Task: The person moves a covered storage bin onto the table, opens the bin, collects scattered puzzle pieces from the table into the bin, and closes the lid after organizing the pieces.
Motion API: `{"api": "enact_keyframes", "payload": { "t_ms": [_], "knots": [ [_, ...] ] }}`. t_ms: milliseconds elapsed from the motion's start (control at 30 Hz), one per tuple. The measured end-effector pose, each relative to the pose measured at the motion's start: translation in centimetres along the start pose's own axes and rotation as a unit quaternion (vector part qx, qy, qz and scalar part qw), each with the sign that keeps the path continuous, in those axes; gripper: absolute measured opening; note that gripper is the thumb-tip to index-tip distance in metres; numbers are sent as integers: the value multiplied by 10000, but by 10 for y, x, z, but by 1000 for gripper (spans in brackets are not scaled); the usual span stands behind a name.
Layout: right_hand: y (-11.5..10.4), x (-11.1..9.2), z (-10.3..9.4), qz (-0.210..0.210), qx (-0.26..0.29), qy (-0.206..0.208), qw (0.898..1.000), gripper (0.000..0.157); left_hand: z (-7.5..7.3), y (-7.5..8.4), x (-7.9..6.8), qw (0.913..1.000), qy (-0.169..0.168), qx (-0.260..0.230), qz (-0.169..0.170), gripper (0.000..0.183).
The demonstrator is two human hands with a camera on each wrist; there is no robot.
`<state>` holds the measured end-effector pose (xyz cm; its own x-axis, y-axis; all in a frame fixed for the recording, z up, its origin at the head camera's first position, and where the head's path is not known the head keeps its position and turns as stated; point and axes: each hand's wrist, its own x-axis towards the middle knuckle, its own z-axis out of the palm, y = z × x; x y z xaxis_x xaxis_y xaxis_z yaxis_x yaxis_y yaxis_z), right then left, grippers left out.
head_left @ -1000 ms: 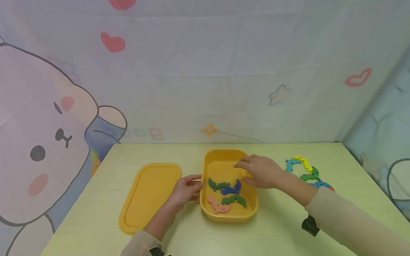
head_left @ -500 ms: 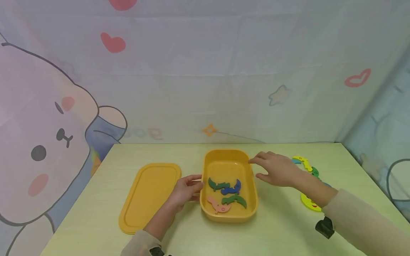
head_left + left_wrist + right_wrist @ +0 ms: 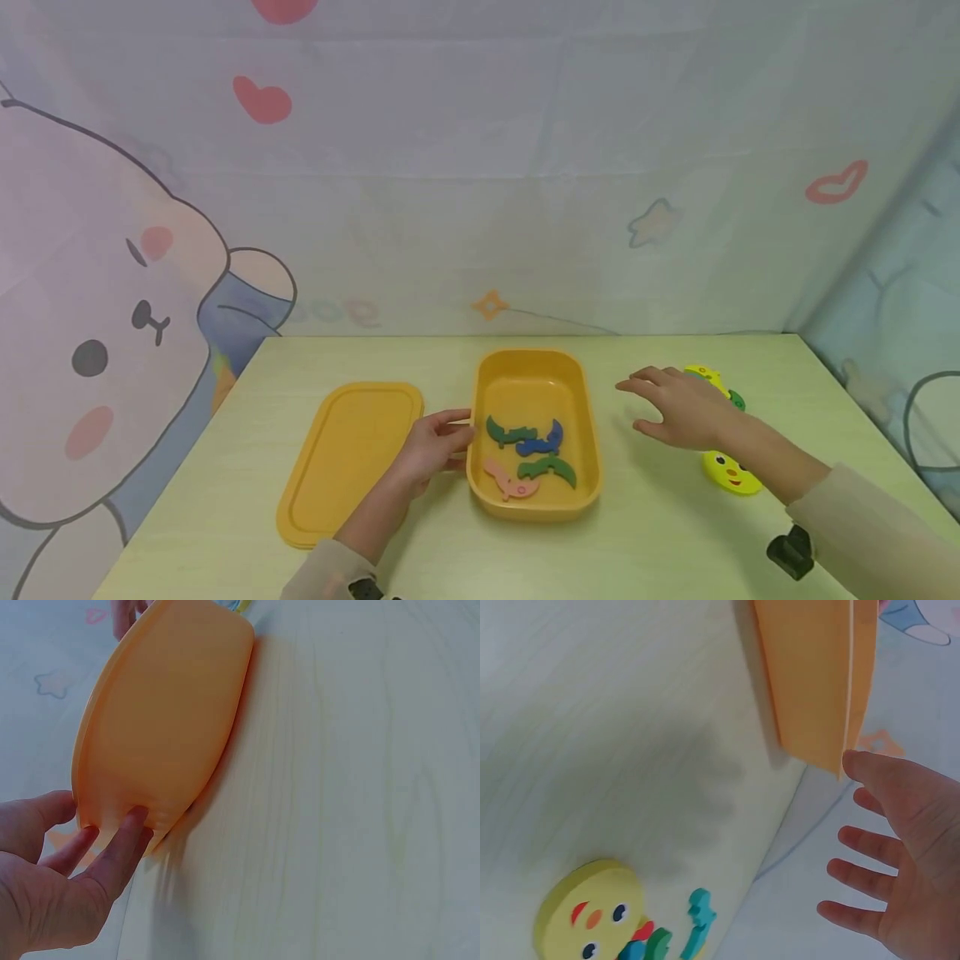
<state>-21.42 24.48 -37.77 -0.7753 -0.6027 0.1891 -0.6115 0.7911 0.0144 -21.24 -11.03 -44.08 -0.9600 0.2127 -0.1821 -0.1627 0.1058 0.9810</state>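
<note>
An orange-yellow plastic box point(image 3: 536, 508) stands at the table's middle. In it lie a dark green curved piece point(image 3: 510, 435), a blue one point(image 3: 542, 440), a green one point(image 3: 549, 472) and a pink one point(image 3: 510, 483). My left hand point(image 3: 435, 446) rests against the box's left side; in the left wrist view its fingertips point(image 3: 135, 814) touch the outer wall. Right of the box, my right hand point(image 3: 678, 407) hovers over the table with spread fingers, holding nothing. Under that arm are a yellow smiling face disc point(image 3: 733, 475) and joined pieces, partly hidden.
A flat orange-yellow lid point(image 3: 352, 458) lies on the table left of the box, partly behind the left forearm. A printed cloth backdrop point(image 3: 420, 183) hangs behind the pale table point(image 3: 637, 533). In the right wrist view, a teal piece point(image 3: 697, 922) lies near the disc.
My right hand has moved from above the box to the right, over the table. The pieces in the box look the same, and my left hand has kept its place.
</note>
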Motion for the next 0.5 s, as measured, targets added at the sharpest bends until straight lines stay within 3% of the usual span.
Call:
{"api": "enact_keyframes", "payload": {
  "t_ms": [500],
  "knots": [
    [22,-41,22,537,311,-259,9977,53,0,-2,1,10000,-47,-70,-16,44]
  ]
}}
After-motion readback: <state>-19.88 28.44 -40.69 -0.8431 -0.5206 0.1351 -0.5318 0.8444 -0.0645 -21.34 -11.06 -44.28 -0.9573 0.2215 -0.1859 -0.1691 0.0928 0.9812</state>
